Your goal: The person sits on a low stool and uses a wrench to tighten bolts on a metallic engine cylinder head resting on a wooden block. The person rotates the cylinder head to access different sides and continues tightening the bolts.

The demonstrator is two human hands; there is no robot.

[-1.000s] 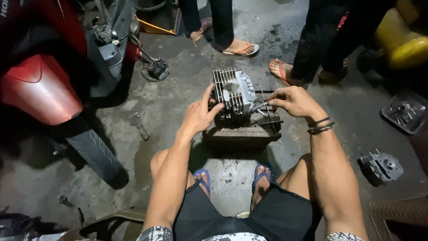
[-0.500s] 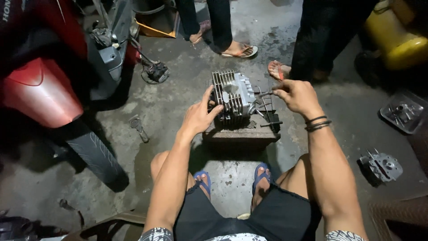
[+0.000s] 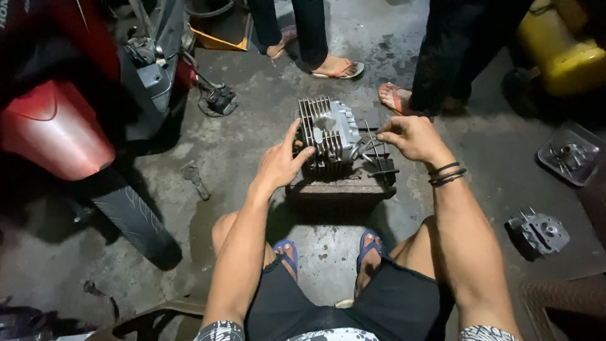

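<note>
A finned metal engine cylinder [image 3: 328, 134] is seen standing on a low rusty block [image 3: 341, 183] on the concrete floor [image 3: 252, 151], directly ahead of the seated person's knees. The left hand [image 3: 281, 163] is laid against the cylinder's left, finned flank, fingers spread and thumb pressed to the near corner, so the grip is wide and bracing rather than closed around anything. The right hand [image 3: 410, 136] is held just to the right of the cylinder, its fingers pinched narrowly on the top of a thin metal rod [image 3: 372, 146] that stands among other studs beside the cylinder; whether the rod is fully clasped cannot be told. The cylinder thus lies between the two hands, touched by the left and just apart from the right, with its fins running away from the viewer. A motorcycle [image 3: 76, 113] is parked well apart at the left, and a smaller engine part [image 3: 540, 233] lies on the floor at the right.
</note>
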